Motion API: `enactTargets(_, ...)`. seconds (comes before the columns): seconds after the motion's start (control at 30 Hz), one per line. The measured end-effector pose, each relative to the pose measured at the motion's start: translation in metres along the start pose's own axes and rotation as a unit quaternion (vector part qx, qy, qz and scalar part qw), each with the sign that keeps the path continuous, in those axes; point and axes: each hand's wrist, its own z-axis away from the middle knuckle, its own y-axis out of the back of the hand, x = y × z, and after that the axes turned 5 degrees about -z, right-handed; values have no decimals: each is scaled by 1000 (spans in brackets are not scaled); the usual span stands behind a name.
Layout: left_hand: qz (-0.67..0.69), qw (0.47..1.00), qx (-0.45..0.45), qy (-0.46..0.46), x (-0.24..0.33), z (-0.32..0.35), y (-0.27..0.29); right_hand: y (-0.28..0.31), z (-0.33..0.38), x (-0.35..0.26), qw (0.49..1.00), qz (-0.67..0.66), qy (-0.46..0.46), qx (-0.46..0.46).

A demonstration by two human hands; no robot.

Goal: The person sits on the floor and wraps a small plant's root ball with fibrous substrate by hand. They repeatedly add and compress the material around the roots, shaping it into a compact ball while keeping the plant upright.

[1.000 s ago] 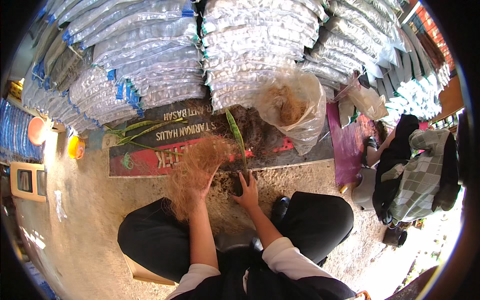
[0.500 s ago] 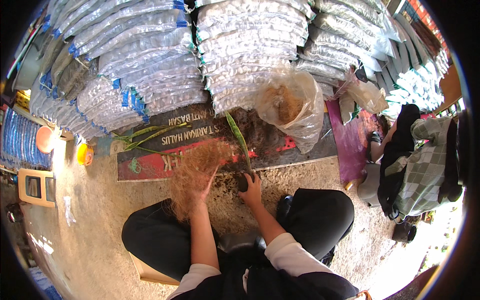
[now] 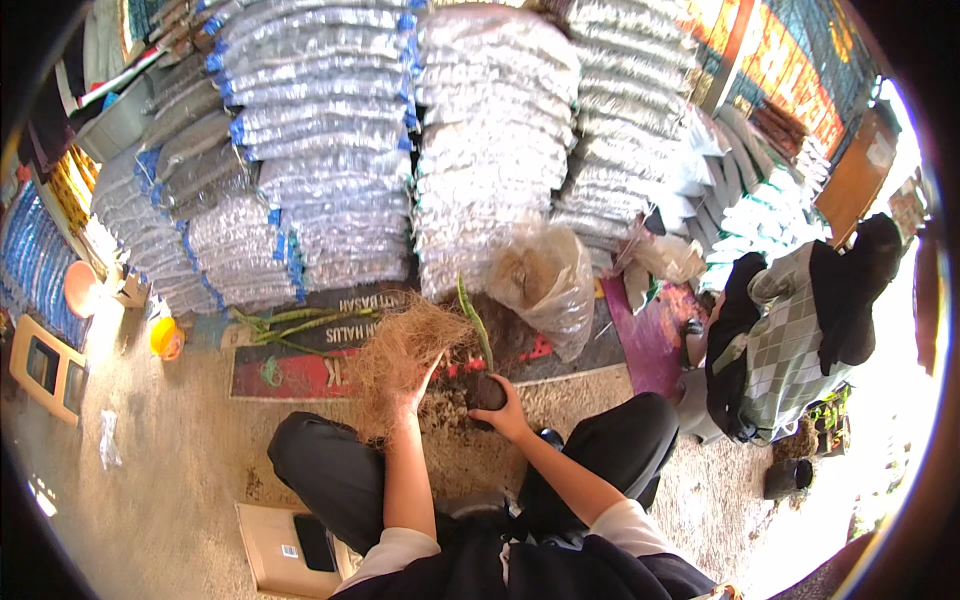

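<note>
Firstly, the left hand (image 3: 405, 392) held a loose, tan bundle of stringy fibre (image 3: 398, 343); just beside it, the right hand (image 3: 508, 412) gripped a dark brown, rounded clump (image 3: 484, 393), a slender green leaf (image 3: 474, 320) rising above that grip. Light, low finger pressure seemed best.

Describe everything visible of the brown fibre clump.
The brown fibre clump is a loose, shaggy tangle of thin, dry-looking strands, wispy at the edges. It lies against the left hand, hiding most of its fingers, with stray strands trailing toward the person. Its right edge comes near the green leaf; whether they touch is unclear.
</note>
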Motion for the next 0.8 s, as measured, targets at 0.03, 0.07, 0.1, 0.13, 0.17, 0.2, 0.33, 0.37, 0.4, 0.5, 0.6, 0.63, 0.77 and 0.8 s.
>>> enactTargets(0.03,-14,1000,-15,10,-2,-4,-8,8,2,-17,998,-59,20,-14)
enactTargets(0.07,-27,999,-27,15,0,-3,-15,14,10,-47,996,-78,22,-22)
enactTargets(0.1,-41,998,-40,14,4,1,-26,19,20,-87,995,-95,24,-36)
enactTargets(0.13,-56,997,-54,8,10,5,-37,24,26,-112,992,-111,27,-52)
enactTargets(0.17,-70,995,-67,13,10,8,-48,34,30,-121,989,-121,62,-61)
enactTargets(0.2,-85,993,-81,15,10,10,-58,43,34,-133,987,-127,80,-65)
enactTargets(0.33,-161,978,-128,29,5,22,-88,68,54,-195,975,-168,127,-69)
enactTargets(0.37,-184,972,-140,31,1,29,-94,72,58,-209,973,-183,123,-63)
enactTargets(0.4,-211,965,-154,33,-2,35,-100,75,58,-220,971,-197,118,-58)
enactTargets(0.5,-294,934,-200,43,-15,55,-118,86,36,-228,968,-174,170,-53)
enactTargets(0.6,-399,882,-248,40,-27,67,-140,84,2,-238,971,-143,188,-44)
enactTargets(0.63,-438,858,-265,35,-28,71,-148,80,-9,-236,971,-142,187,-40)
enactTargets(0.77,-566,756,-329,29,-37,82,-184,73,-42,-209,968,-153,201,-13)
enactTargets(0.8,-594,730,-337,20,-38,86,-192,71,-47,-205,968,-155,197,-15)
